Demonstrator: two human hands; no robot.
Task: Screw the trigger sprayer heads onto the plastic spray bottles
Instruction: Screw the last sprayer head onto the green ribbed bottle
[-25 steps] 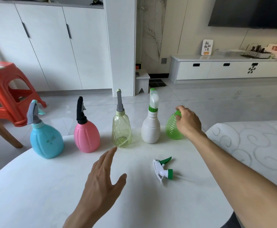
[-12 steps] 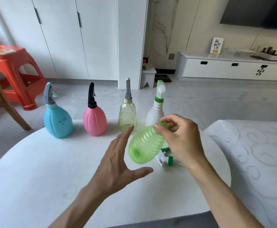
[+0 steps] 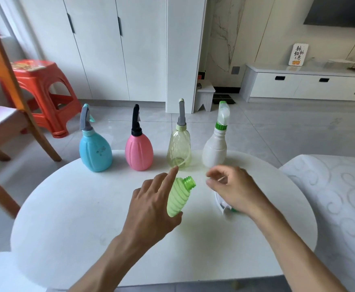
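A green ribbed bottle (image 3: 178,199) with a bare threaded neck is tilted above the round white table (image 3: 88,218), neck pointing up and right. My left hand (image 3: 151,207) grips its body, thumb under the base and index finger stretched out. Just right of the neck, my right hand (image 3: 235,190) hovers with loosely curled fingers and holds nothing. Beneath it lies a white and green trigger sprayer head (image 3: 223,206), mostly hidden. Along the far edge stand a blue bottle (image 3: 95,152), a pink bottle (image 3: 139,152), a clear yellowish bottle (image 3: 179,148) and a white bottle (image 3: 214,150), each with a sprayer on.
A wooden chair (image 3: 3,123) and an orange plastic stool (image 3: 43,91) stand to the left of the table. A white patterned cushion (image 3: 330,186) borders the table on the right. White cabinets and tiled floor lie beyond.
My right hand lifted the green bottle from the row and passed it across. My left hand now grips it, and my right hand has let go and moved over the sprayer head.
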